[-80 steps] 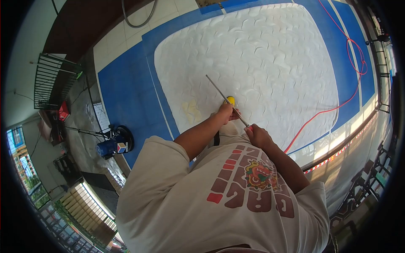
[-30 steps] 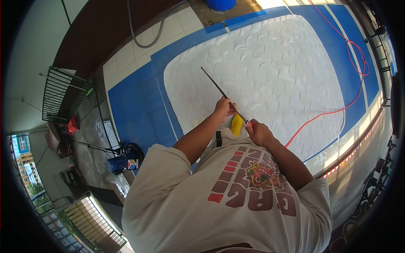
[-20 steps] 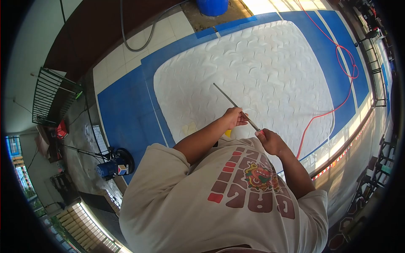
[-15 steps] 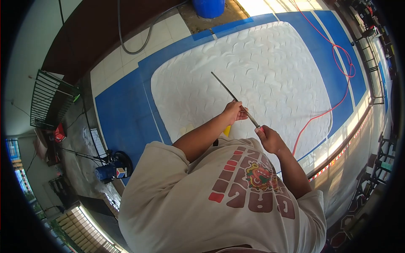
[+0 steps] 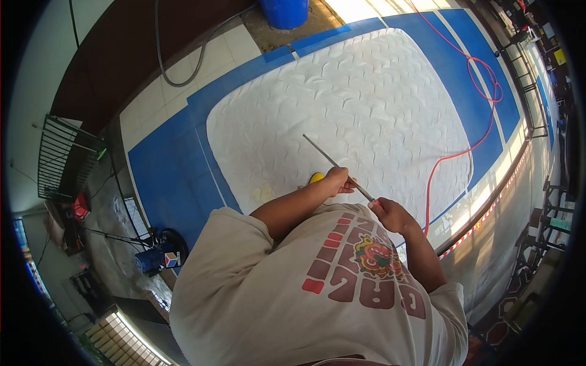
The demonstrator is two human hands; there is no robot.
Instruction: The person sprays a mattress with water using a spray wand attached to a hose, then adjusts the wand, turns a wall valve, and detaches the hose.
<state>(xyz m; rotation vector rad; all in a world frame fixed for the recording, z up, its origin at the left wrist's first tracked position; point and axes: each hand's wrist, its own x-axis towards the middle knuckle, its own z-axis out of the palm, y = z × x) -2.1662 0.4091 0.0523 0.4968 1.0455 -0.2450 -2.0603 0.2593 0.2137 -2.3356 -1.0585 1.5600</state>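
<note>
Blue mat out to ten o'clock in view, with blue-motored machine at eight by its edge. Blue bucket at twelve, beyond white quilted mattress flat on the mat. Pale yellowish patch on near-left part of mattress, between eight and nine. Thin metal rod above the mattress, free tip towards ten to eleven; tip contact: can't tell. Just changed: rod and both hands drawn back closer to torso, so shorter reach over mattress, by judgement. Yellow shoe toe, probably, just left of left hand. Left fingers curled round rod partway along. Right hand at four o'clock from left, fingers clenched on rod's near end. Red hose farther right, looping up towards two; link to rod: can't tell.
</note>
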